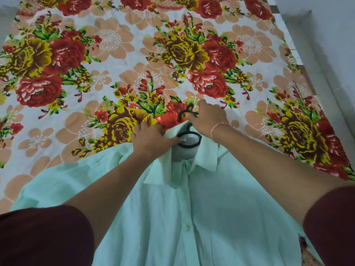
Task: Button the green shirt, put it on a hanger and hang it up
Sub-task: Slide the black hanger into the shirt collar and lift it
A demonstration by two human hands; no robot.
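A: Sleeves [44, 237] nearest, dark maroon, one at each lower corner, with bare forearms reaching away over pale cloth.

B: And beneath the forearms?

A: Spread flat, front up, the green shirt [192, 208], a light mint shade, filling the near middle of the scene. Placket running up the centre, closed around one small white button [187, 228]. Impossible to tell about the other buttons.

B: Farther up?

A: Collar [205, 158] folded down, points lying to left and right. Inside the neck opening, a black hanger [189, 138], its loop showing against the inner back of the shirt, shoulders hidden under the fabric.

B: Hands?

A: Left hand [151, 139] on the left side of the neck, closed on the green shirt, bunching the collar edge, thumb pressed just beside the hanger's loop. Right hand [206, 118] slightly farther and to the right, fingers curled tight over the hanger's hook [182, 114], only a short black curve of it peeking out on the left. Thin pinkish thread [217, 129] around that wrist.

B: Resting on what?

A: Floral bedsheet [115, 54], white ground with red and yellow roses, peach blossoms, green leaves, stretching to the far edge and out to both sides. Hook lying just past the collar, on a red rose. Pale grey wall [326, 35] beyond the sheet's right edge.
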